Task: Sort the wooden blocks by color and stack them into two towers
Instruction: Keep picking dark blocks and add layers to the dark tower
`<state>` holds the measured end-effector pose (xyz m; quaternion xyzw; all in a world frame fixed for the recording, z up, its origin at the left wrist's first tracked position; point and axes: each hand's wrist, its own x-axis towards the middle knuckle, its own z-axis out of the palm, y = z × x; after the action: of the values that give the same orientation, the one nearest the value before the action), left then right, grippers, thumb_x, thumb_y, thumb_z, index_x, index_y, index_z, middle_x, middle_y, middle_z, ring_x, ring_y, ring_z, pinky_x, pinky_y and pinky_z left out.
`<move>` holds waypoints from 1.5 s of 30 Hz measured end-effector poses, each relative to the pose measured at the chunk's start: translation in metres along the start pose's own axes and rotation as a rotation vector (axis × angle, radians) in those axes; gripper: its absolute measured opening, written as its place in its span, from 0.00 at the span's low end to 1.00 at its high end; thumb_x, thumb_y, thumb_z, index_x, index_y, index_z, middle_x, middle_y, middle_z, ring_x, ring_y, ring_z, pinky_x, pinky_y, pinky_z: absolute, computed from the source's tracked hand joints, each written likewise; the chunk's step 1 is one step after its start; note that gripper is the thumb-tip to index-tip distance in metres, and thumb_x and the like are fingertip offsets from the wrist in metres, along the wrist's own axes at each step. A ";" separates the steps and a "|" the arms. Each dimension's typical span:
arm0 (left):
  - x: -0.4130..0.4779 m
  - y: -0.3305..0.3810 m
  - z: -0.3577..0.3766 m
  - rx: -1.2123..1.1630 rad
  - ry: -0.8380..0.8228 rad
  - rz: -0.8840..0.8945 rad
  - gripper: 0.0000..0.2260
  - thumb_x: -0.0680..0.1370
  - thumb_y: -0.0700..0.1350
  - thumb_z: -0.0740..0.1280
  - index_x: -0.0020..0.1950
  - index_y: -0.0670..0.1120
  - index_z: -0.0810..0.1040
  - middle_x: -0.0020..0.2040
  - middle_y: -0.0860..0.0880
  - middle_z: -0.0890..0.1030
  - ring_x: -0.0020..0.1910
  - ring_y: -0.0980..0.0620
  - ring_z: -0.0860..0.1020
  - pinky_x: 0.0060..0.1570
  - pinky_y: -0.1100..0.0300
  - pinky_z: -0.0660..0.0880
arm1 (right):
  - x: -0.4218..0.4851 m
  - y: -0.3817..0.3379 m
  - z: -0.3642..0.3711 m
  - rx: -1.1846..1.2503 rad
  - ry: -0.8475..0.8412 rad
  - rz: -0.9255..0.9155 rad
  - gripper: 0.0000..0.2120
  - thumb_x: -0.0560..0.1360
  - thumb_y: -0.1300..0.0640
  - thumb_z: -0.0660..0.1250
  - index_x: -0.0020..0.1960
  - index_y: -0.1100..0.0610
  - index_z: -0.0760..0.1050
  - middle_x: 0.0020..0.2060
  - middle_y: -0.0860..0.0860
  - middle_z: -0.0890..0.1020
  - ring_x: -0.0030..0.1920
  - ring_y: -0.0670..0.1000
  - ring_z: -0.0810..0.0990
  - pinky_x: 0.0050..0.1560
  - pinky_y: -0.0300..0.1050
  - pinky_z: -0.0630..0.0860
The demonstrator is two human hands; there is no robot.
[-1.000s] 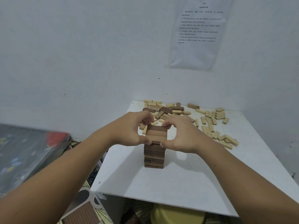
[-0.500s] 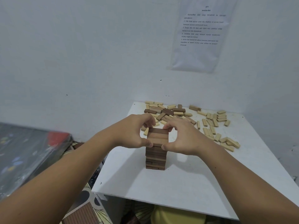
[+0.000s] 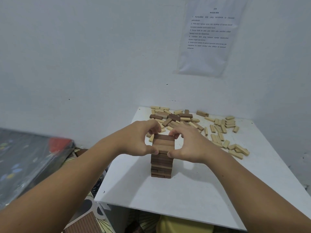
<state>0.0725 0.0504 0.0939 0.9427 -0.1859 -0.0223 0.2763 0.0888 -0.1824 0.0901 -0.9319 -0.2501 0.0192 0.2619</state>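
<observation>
Left hand (image 3: 136, 140) and right hand (image 3: 190, 145) pinch the top of the dark brown wooden block tower (image 3: 161, 163) between them; uneven squeezing could topple it.

matt dark wooden tower (image 3: 161, 163), pale wooden blocks (image 3: 218, 128), smooth matt white table (image 3: 193, 190), paper sheet (image 3: 208, 39).

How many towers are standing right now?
1: the dark tower on the table, its top held by the left hand and right hand. The light blocks lie loose behind; the hands may hide some.
</observation>
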 end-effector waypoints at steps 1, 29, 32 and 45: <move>0.000 0.000 0.000 0.002 -0.002 0.003 0.30 0.66 0.58 0.77 0.66 0.56 0.74 0.59 0.60 0.77 0.60 0.58 0.76 0.63 0.51 0.75 | 0.000 0.001 0.000 0.002 -0.004 0.001 0.27 0.66 0.46 0.78 0.63 0.47 0.75 0.55 0.42 0.74 0.58 0.48 0.69 0.51 0.41 0.67; 0.002 0.003 -0.001 0.059 -0.023 0.057 0.29 0.69 0.55 0.78 0.67 0.56 0.72 0.61 0.57 0.77 0.60 0.57 0.75 0.63 0.55 0.74 | -0.004 0.007 0.006 0.068 -0.030 0.021 0.25 0.69 0.45 0.75 0.62 0.46 0.71 0.53 0.39 0.72 0.59 0.46 0.68 0.44 0.39 0.66; 0.002 0.003 0.000 0.062 -0.033 0.049 0.29 0.69 0.55 0.78 0.68 0.55 0.72 0.61 0.57 0.76 0.60 0.57 0.75 0.63 0.54 0.75 | -0.004 0.007 0.008 0.067 -0.027 0.027 0.25 0.69 0.45 0.74 0.63 0.45 0.70 0.54 0.39 0.72 0.60 0.46 0.68 0.48 0.43 0.68; 0.002 0.003 0.001 0.123 -0.100 0.031 0.37 0.70 0.60 0.74 0.77 0.55 0.67 0.68 0.57 0.75 0.67 0.54 0.72 0.69 0.51 0.70 | -0.006 0.007 0.005 0.021 -0.067 0.047 0.40 0.66 0.39 0.78 0.74 0.44 0.66 0.59 0.43 0.72 0.62 0.46 0.68 0.57 0.47 0.71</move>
<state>0.0733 0.0470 0.0950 0.9526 -0.2150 -0.0538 0.2083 0.0856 -0.1880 0.0818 -0.9336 -0.2367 0.0589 0.2625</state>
